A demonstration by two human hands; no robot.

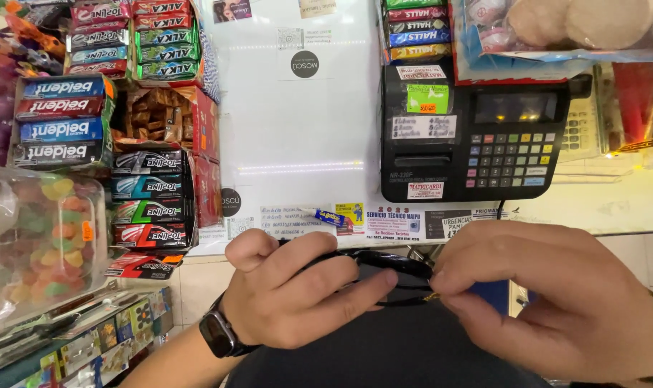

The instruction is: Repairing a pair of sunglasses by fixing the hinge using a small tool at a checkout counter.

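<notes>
My left hand (297, 291) is closed around a coiled black cable (394, 262) just below the counter edge. A dark smartwatch (218, 334) sits on that wrist. My right hand (556, 294) pinches the cable's small gold-coloured plug end (430, 295) between thumb and fingertips, right beside the left hand's fingers. Both hands hover over my dark clothing, in front of a white counter (297, 136).
A black cash register (470, 136) stands on the counter at the right. Stacked boxes of gum and sweets (150, 187) line the left side, with a clear tub of coloured gummies (35, 230) at far left. Bagged goods (556, 29) hang top right.
</notes>
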